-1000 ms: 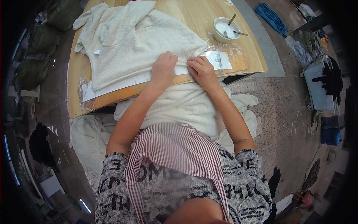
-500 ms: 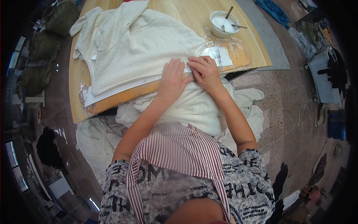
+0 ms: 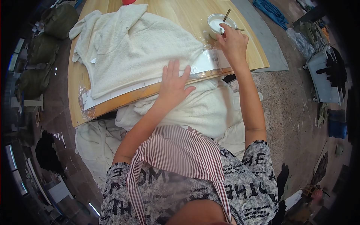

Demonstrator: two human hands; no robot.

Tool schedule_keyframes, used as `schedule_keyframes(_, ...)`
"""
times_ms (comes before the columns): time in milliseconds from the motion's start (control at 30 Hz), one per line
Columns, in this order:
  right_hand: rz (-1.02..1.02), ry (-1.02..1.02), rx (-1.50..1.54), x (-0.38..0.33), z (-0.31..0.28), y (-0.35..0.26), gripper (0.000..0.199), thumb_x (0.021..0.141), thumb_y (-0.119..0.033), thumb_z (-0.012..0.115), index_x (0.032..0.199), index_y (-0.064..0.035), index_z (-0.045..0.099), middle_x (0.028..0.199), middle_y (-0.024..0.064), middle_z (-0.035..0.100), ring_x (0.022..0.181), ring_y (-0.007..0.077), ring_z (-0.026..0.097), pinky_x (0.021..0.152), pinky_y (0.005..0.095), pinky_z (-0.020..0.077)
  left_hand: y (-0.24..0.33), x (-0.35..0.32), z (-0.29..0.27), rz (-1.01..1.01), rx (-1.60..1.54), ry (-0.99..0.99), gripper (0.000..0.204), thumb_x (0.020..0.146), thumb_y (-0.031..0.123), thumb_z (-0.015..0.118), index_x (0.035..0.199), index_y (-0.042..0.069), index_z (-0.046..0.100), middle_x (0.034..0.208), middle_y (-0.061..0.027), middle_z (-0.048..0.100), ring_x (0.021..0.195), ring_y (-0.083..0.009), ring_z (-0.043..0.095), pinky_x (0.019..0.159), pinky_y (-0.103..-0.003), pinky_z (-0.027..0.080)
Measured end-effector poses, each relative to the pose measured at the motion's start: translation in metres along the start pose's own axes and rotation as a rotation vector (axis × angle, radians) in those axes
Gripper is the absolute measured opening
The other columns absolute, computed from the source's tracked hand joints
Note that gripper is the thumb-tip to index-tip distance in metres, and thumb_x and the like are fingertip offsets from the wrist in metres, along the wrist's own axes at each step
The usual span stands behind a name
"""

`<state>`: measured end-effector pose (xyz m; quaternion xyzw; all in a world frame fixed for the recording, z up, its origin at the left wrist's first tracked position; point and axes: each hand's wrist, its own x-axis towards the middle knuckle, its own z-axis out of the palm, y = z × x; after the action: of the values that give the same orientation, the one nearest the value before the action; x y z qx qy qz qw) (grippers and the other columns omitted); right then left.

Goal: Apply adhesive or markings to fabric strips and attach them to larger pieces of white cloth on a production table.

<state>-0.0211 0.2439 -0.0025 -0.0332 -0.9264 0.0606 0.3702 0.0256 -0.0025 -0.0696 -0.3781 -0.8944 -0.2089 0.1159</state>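
Note:
A cream fleece garment (image 3: 146,48) lies spread on the wooden table, its near hem along a white paper-covered strip (image 3: 123,90) at the table's front edge. My left hand (image 3: 174,84) presses flat on that hem, fingers stretched and thumb apart. At the far right, my right hand (image 3: 233,39) reaches over a white bowl (image 3: 213,19) of white liquid or paste. Its thumb and fingers curl together at the bowl's near rim, and what they pinch is hidden. Two thin handles, one upright (image 3: 227,15) and one lying right (image 3: 239,29), stick out of the bowl.
More cream fleece (image 3: 187,108) hangs or lies between the table edge and my body. A wooden board wrapped in clear plastic (image 3: 127,102) runs along the front edge. A red object (image 3: 128,2) stands at the far edge of view, and a wheeled grey cart (image 3: 326,80) at right.
My right hand has left the hem and moved up and right to the bowl. My left hand stays on the hem, its fingers now more spread. The white sheet at right is more exposed.

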Motion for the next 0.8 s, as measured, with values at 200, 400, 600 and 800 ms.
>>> schedule_keyframes(200,0.031,-0.070,0.094,0.034,0.019,0.026,0.012,0.082,-0.023,0.063,0.087,-0.0134,0.069,0.075,0.0024,0.067,0.074,0.0248,0.061,0.071,0.0429,0.0381,0.003,0.000,0.007,0.005,0.037,0.039,0.067,0.076,0.036,0.070,0.132,0.009,0.046,0.139,-0.0305,0.032,0.129,-0.0484,0.030,0.106,-0.057,0.024)
schedule_keyframes(400,0.258,0.118,0.703,0.043,-0.010,0.018,0.018,0.089,-0.026,0.059,0.088,-0.0099,0.067,0.073,0.0056,0.067,0.069,0.0236,0.064,0.062,0.0348,0.0454,0.004,0.001,0.004,-0.002,0.036,0.056,0.064,0.075,0.033,0.070,0.130,0.009,0.046,0.138,-0.0311,0.032,0.129,-0.0481,0.031,0.106,-0.056,0.025)
schedule_keyframes(600,0.215,0.110,0.565,-0.004,-0.034,-0.004,0.018,0.094,-0.018,0.056,0.095,-0.0018,0.063,0.077,0.0031,0.063,0.072,0.0091,0.058,0.065,0.0229,0.0442,0.004,0.000,0.002,-0.005,0.027,0.089,0.063,0.073,0.030,0.071,0.127,0.009,0.046,0.134,-0.0314,0.035,0.126,-0.0477,0.033,0.104,-0.056,0.027)
schedule_keyframes(800,0.457,-0.060,1.055,-0.078,-0.030,-0.063,0.015,0.094,-0.015,0.055,0.094,-0.0006,0.061,0.078,0.0034,0.063,0.074,0.0082,0.055,0.069,0.0228,0.0432,0.005,0.002,0.003,0.019,0.018,0.118,0.063,0.071,0.028,0.072,0.125,0.008,0.047,0.132,-0.0318,0.037,0.125,-0.0478,0.034,0.103,-0.056,0.028)
